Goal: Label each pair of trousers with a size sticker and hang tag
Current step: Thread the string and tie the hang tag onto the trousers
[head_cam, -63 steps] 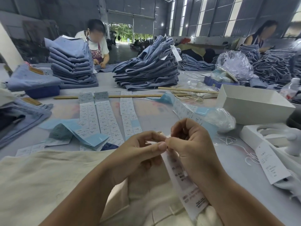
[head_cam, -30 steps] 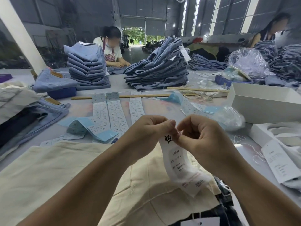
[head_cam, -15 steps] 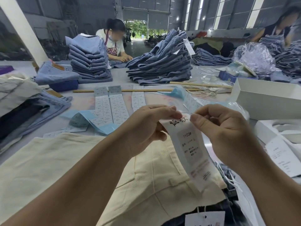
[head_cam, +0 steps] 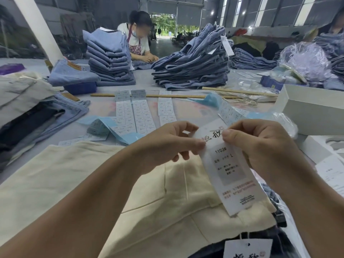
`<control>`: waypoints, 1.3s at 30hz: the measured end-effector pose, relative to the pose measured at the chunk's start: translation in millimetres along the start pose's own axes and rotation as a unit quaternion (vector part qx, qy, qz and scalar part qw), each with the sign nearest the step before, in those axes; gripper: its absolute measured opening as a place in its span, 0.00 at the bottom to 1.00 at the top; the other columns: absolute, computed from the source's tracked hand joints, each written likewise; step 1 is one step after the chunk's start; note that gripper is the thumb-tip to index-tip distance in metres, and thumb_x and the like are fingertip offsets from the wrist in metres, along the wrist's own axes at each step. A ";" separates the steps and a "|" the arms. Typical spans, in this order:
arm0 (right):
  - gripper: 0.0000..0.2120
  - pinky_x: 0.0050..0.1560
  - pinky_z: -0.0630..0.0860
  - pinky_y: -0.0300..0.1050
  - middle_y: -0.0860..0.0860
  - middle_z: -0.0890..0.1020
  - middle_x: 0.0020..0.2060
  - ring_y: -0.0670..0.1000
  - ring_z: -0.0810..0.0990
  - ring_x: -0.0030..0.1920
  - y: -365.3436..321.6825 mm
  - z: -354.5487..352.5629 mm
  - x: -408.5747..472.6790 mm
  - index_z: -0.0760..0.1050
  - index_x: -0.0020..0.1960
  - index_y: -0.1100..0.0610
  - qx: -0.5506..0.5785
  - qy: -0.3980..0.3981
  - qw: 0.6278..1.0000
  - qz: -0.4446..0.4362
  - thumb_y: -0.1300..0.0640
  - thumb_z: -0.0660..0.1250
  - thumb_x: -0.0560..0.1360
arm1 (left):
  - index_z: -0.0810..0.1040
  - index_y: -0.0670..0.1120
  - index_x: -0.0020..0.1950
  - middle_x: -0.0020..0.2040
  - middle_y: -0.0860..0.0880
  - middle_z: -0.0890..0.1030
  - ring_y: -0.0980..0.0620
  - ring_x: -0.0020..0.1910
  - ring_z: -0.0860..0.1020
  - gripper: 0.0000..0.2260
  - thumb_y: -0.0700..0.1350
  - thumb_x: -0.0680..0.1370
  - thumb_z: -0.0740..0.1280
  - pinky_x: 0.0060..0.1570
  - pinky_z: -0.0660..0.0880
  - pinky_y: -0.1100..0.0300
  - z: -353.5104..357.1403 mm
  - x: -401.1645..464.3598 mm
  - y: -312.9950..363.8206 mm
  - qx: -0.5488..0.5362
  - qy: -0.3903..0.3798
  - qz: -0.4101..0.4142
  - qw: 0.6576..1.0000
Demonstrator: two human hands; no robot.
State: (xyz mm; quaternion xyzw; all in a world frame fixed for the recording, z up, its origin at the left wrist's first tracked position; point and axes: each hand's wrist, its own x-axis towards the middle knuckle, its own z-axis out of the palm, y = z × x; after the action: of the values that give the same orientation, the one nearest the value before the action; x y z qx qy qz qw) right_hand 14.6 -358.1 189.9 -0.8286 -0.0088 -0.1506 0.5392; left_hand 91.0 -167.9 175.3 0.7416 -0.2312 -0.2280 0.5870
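Note:
A white hang tag (head_cam: 230,170) printed "1103# L" hangs above cream trousers (head_cam: 78,183) spread flat before me. My left hand (head_cam: 167,144) pinches the tag's left upper edge between thumb and fingers. My right hand (head_cam: 260,146) pinches its top right, thumb on the tag's face. Strips of size stickers (head_cam: 135,112) lie on the table beyond the trousers. Another tagged dark pair (head_cam: 247,248) lies at the bottom edge.
Two stacks of blue jeans (head_cam: 109,58) (head_cam: 193,67) stand at the far side, where a person (head_cam: 139,36) works. Folded jeans (head_cam: 37,112) lie left. A white box (head_cam: 312,108) and a plastic bag (head_cam: 286,121) sit right. Wooden sticks (head_cam: 167,96) cross the table.
Both hands have lifted the hang tag higher and turned its printed face toward me; my fingers have shifted apart along its top edge.

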 end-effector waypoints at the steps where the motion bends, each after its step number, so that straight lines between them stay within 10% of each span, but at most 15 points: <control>1: 0.09 0.34 0.79 0.51 0.52 0.84 0.32 0.52 0.83 0.31 0.3 1.2 0.3 0.82 0.39 0.54 -0.002 0.001 1.000 0.006 0.53 0.70 0.76 | 0.76 0.47 0.61 0.39 0.52 0.82 0.57 0.33 0.74 0.18 0.45 0.73 0.75 0.34 0.67 0.63 -4.8 -1.4 -1.9 0.021 -0.022 -0.011 0.999; 7: 0.10 0.28 0.76 0.39 0.47 0.85 0.32 0.48 0.83 0.30 0.9 13.0 -2.9 0.81 0.37 0.53 -0.030 -0.020 0.999 0.019 0.53 0.69 0.77 | 0.76 0.41 0.62 0.50 0.41 0.81 0.52 0.44 0.76 0.26 0.43 0.66 0.75 0.49 0.72 0.55 -17.2 -7.2 -19.3 0.116 -0.092 -0.028 0.989; 14: 0.12 0.25 0.73 0.33 0.45 0.84 0.31 0.46 0.82 0.28 3.3 22.6 -5.3 0.81 0.36 0.57 -0.038 -0.038 0.997 0.050 0.55 0.69 0.77 | 0.75 0.38 0.56 0.42 0.54 0.76 0.59 0.40 0.74 0.20 0.36 0.65 0.73 0.42 0.72 0.64 -31.5 -11.8 -25.6 0.129 -0.169 -0.039 0.976; 21: 0.12 0.24 0.70 0.31 0.44 0.84 0.29 0.44 0.81 0.26 6.3 25.5 -4.5 0.81 0.37 0.58 -0.057 -0.034 0.996 0.063 0.56 0.69 0.77 | 0.73 0.32 0.57 0.41 0.48 0.76 0.52 0.42 0.73 0.21 0.37 0.67 0.74 0.45 0.71 0.56 -26.4 -10.0 -33.2 0.147 -0.116 -0.024 0.982; 26: 0.12 0.23 0.70 0.32 0.43 0.84 0.29 0.44 0.81 0.26 6.3 25.9 -4.0 0.81 0.36 0.58 -0.077 -0.019 0.995 0.063 0.55 0.68 0.77 | 0.76 0.35 0.61 0.59 0.32 0.78 0.35 0.54 0.79 0.14 0.34 0.76 0.70 0.61 0.76 0.46 -18.0 -2.6 -32.3 0.129 -0.046 -0.025 0.990; 30: 0.12 0.22 0.69 0.32 0.43 0.83 0.29 0.44 0.81 0.26 7.8 23.8 -4.2 0.80 0.36 0.58 -0.111 -0.009 0.992 0.056 0.56 0.68 0.76 | 0.82 0.42 0.56 0.45 0.40 0.81 0.52 0.34 0.76 0.09 0.39 0.82 0.63 0.35 0.73 0.63 -9.4 0.4 -24.8 0.072 -0.021 -0.031 0.997; 36: 0.12 0.23 0.69 0.30 0.41 0.82 0.28 0.39 0.79 0.29 11.4 16.0 -5.5 0.80 0.34 0.59 -0.145 0.009 0.989 0.035 0.57 0.68 0.76 | 0.80 0.39 0.56 0.45 0.41 0.81 0.50 0.34 0.74 0.29 0.63 0.78 0.54 0.32 0.68 0.60 -0.6 5.7 -19.1 -0.057 -0.036 -0.050 0.996; 39: 0.12 0.23 0.70 0.31 0.44 0.82 0.28 0.42 0.79 0.27 11.7 12.8 -6.2 0.80 0.34 0.57 -0.160 0.002 0.987 0.031 0.57 0.68 0.76 | 0.80 0.40 0.53 0.39 0.47 0.81 0.52 0.32 0.74 0.14 0.51 0.81 0.63 0.28 0.67 0.64 7.3 9.4 -13.9 -0.019 -0.016 -0.024 0.999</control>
State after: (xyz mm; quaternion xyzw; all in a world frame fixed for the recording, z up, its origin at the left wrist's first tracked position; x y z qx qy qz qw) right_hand 13.9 -350.6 173.0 -0.9036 0.0425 -0.1349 0.4043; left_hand 95.0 -176.4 159.6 0.7319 -0.2181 -0.2581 0.5918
